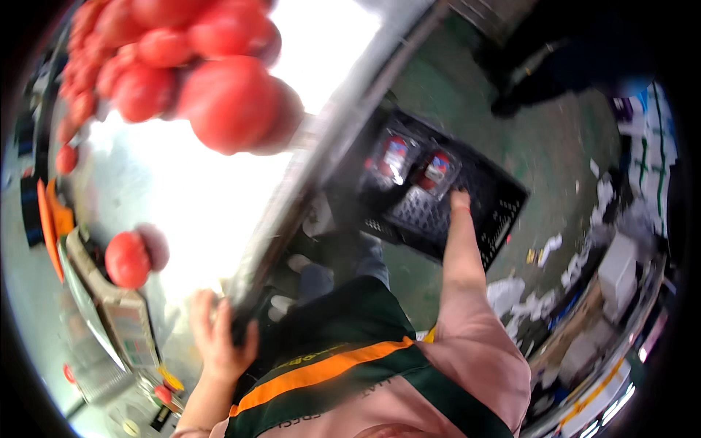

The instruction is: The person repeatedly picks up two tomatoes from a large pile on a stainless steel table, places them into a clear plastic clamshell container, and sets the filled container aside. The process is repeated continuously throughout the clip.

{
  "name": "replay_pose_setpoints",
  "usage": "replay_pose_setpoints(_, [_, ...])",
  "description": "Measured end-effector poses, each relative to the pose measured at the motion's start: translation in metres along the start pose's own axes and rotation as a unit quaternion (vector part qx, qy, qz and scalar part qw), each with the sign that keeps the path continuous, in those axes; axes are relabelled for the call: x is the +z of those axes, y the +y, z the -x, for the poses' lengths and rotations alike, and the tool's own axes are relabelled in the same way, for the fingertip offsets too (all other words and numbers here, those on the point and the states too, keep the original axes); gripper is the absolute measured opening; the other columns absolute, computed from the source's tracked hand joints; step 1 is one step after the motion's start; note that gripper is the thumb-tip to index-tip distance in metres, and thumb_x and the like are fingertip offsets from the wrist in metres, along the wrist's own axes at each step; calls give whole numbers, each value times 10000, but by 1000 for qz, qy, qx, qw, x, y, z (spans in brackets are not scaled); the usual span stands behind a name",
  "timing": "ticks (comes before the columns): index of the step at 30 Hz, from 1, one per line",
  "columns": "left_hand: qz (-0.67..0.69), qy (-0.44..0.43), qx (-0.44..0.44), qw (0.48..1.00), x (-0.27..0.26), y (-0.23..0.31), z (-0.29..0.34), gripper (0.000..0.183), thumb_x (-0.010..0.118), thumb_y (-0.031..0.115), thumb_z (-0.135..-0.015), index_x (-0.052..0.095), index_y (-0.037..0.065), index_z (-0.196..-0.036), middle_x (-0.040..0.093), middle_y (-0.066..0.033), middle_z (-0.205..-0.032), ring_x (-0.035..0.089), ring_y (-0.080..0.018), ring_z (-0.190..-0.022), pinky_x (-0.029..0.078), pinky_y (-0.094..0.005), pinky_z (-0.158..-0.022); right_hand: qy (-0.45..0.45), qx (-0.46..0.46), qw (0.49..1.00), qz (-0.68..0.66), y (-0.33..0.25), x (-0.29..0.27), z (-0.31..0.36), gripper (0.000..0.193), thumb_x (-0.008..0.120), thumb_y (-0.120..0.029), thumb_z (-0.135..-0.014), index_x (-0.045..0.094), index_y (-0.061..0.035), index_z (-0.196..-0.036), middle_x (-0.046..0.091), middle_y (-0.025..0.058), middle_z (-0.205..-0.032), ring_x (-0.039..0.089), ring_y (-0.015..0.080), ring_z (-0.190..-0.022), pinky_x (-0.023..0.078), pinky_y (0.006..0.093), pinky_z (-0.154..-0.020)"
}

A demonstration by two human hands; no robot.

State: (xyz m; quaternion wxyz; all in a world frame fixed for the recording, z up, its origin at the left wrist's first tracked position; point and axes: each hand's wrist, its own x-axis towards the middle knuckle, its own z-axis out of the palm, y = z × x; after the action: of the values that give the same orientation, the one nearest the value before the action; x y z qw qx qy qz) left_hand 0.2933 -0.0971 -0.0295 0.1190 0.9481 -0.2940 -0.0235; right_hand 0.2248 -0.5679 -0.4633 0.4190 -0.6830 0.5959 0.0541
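My right arm reaches down into a black plastic crate on the floor. Inside the crate lie two clear plastic packs with red contents and labels, a left pack and a right pack. My right hand is just beside the right pack; its fingertips are hidden, and whether it touches the pack I cannot tell. At the edge of the bright metal table, my left hand rests with fingers and thumb apart, holding nothing. A single tomato sits beyond it.
Many tomatoes are heaped at the table's far end. A scale stands at the left, near an orange-handled tool. Another person's dark-clothed legs show at the upper right. White scraps and boxes lie at the right.
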Motion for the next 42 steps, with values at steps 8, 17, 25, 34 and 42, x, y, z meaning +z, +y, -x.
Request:
replay_pose_setpoints(8, [73, -2, -11, 997, 8, 6, -4, 610, 717, 86, -658, 482, 35, -1219, 449, -201, -1277, 424, -419, -1214, 412, -457, -970, -12, -516, 806, -290, -310, -81, 243, 227, 554, -76, -883, 582, 8, -1092, 614, 99, -1071, 586, 184, -969, 450, 280, -870])
replay_pose_setpoints(17, [219, 117, 34, 968, 2, -1, 2, 589, 692, 67, -701, 464, 27, -1243, 500, -192, -1217, 479, -366, -1163, 425, -418, -957, 110, -698, 701, 101, -516, 5, 351, 532, 700, -245, -730, 511, -36, -1181, 531, 180, -1141, 511, 345, -1048, 415, 419, -928])
replay_pose_setpoints(25, [293, 162, -66, 940, -34, -78, 100, 588, 666, 60, -759, 428, 34, -1296, 526, -190, -1219, 518, -352, -1116, 435, -393, -934, -52, -749, 658, 60, -425, 18, 427, 464, 712, -239, -691, 552, -63, -1089, 546, 164, -1104, 520, 337, -1043, 438, 395, -898])
replay_pose_setpoints(34, [378, 216, -177, 883, -68, -120, 124, 578, 608, -26, -784, 408, 15, -1324, 561, -143, -1177, 568, -240, -1090, 451, -347, -931, 169, -725, 665, 60, -532, 32, 413, 509, 690, -294, -745, 529, -50, -1161, 541, 195, -1137, 500, 351, -1074, 412, 432, -918])
replay_pose_setpoints(42, [343, 213, -213, 890, -88, -128, 96, 536, 579, -45, -802, 424, 16, -1311, 583, -133, -1146, 595, -224, -1049, 460, -336, -912, -97, -716, 688, 72, -532, 62, 452, 623, 717, -335, -669, 499, -83, -1195, 538, 183, -1157, 534, 336, -1067, 452, 402, -897])
